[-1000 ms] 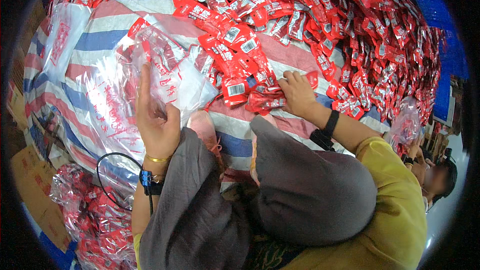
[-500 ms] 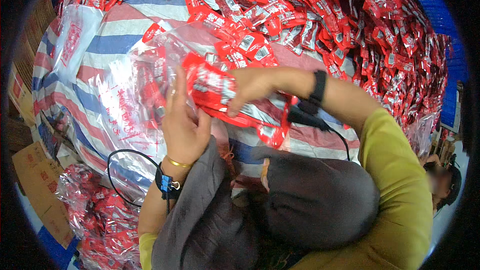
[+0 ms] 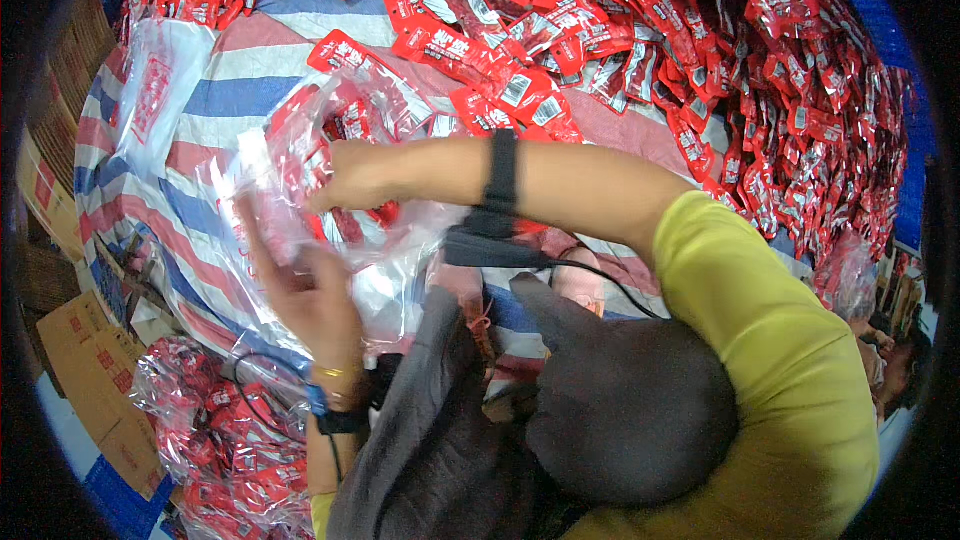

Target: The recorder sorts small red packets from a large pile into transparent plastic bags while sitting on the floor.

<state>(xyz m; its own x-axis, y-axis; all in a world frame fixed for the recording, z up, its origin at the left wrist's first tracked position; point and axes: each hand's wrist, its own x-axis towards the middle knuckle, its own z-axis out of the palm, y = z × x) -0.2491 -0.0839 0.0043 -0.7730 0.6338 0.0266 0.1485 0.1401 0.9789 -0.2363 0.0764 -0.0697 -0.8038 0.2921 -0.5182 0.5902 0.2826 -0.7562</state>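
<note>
A clear plastic bag (image 3: 400, 285) with red printing lies on the striped sheet, partly filled with small red packets (image 3: 352, 118). My right hand (image 3: 365, 178) reaches across from the right into the bag's mouth, against the red packets there. Its fingertips are smeared by motion and partly hidden, so I cannot make out a grip. Below it, my left hand (image 3: 318, 305) lies along the near left side of the bag, blurred, with fingers stretched out and nothing gripped in them. Loose red packets (image 3: 515, 90) lie just beyond the bag.
A large heap of red packets (image 3: 790, 130) curves round the back and right of the striped sheet (image 3: 240, 95). Filled clear bags (image 3: 230, 430) sit at lower left, beside a cardboard box (image 3: 100, 380). A flat white bag (image 3: 165, 90) lies far left. Another person (image 3: 890, 360) shows at right.
My right hand has moved left into the bag; the bunch of red packets it held is now at the bag's mouth. My left hand has shifted down and left.
</note>
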